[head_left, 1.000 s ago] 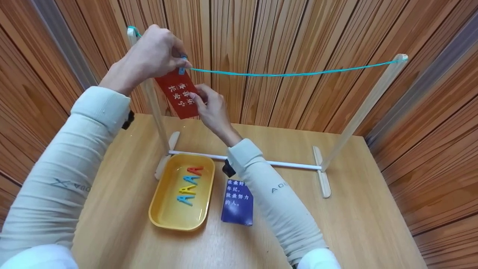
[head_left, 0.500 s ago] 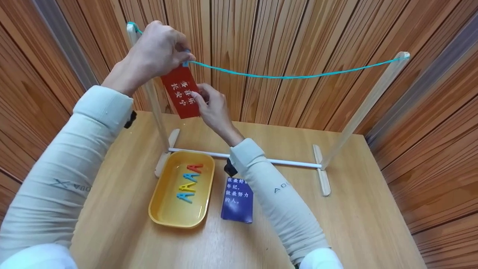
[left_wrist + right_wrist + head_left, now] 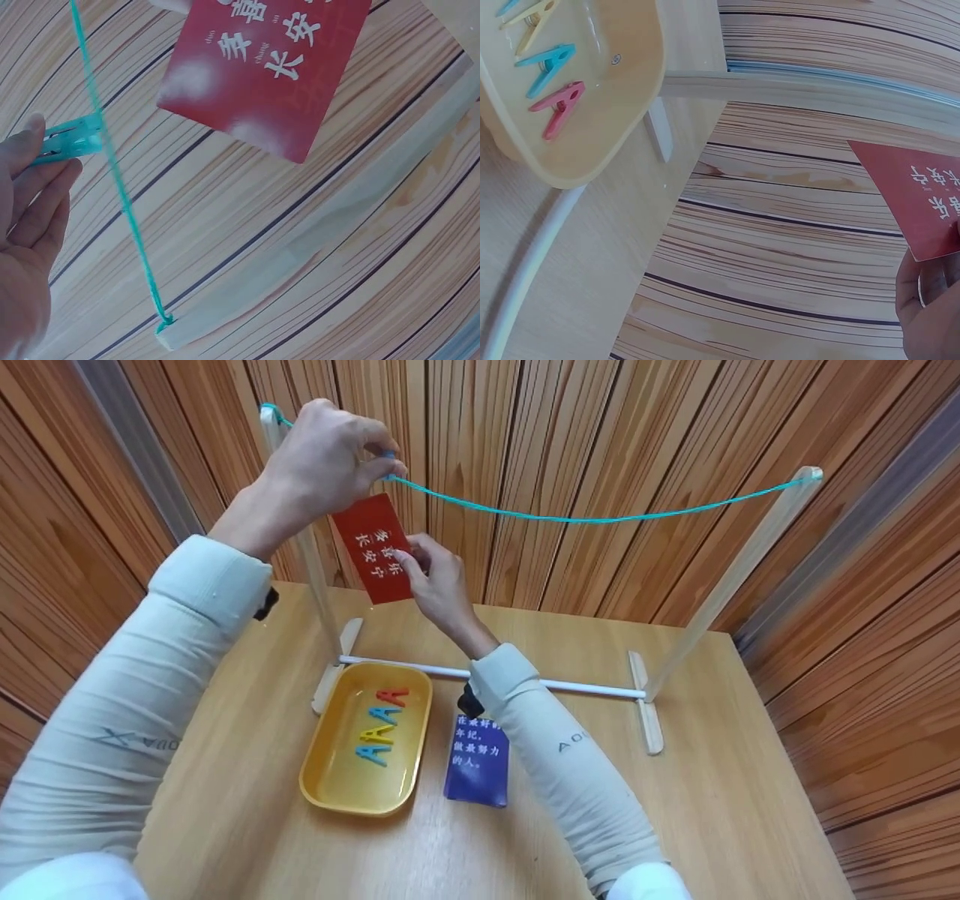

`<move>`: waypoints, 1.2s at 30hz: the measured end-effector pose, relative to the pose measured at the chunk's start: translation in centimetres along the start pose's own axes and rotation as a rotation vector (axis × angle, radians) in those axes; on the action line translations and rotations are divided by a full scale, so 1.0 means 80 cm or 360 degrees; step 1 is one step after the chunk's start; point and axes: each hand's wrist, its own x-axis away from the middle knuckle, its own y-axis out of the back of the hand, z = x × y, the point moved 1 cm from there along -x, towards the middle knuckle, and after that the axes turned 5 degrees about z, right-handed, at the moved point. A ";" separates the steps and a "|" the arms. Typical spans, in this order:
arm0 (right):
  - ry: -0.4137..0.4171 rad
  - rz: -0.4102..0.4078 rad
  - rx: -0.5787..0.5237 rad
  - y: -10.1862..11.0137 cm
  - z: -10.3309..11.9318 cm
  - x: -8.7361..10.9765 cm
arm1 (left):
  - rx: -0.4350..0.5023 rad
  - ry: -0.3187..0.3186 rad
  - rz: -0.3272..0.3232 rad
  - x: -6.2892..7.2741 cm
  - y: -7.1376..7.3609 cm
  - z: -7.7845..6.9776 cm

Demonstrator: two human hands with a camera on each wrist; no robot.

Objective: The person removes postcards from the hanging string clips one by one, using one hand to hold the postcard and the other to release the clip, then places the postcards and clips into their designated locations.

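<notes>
My left hand is up at the teal cord, near the left post. Between thumb and fingers it pinches a blue clothespin, whose tip meets the cord in the left wrist view. Lower down, my right hand holds a red card with white Chinese characters by its right side, thumb on the front. The card hangs tilted below the cord, and its top edge is apart from the clothespin in the left wrist view.
Two wooden posts carry the cord, joined low down by a white rod. A yellow tray with several coloured clothespins stands at the left post's foot. Right of it lies a dark blue card, partly under my right sleeve.
The left hand with the clothespin has moved up and right, pulling the cord up there. The red card, earlier right at the clothespin, is now apart below it; the right hand has shifted slightly right.
</notes>
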 end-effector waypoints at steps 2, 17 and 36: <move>-0.0013 -0.0001 0.0005 0.002 -0.003 0.001 | -0.0012 -0.0051 -0.0020 0.001 0.000 -0.002; -0.0030 0.0002 0.0016 0.012 -0.028 0.011 | -0.0065 -0.0153 0.0072 0.017 -0.008 -0.010; -0.0018 0.0143 0.0160 0.026 -0.040 0.045 | 0.0030 -0.0223 0.0176 0.041 -0.038 -0.012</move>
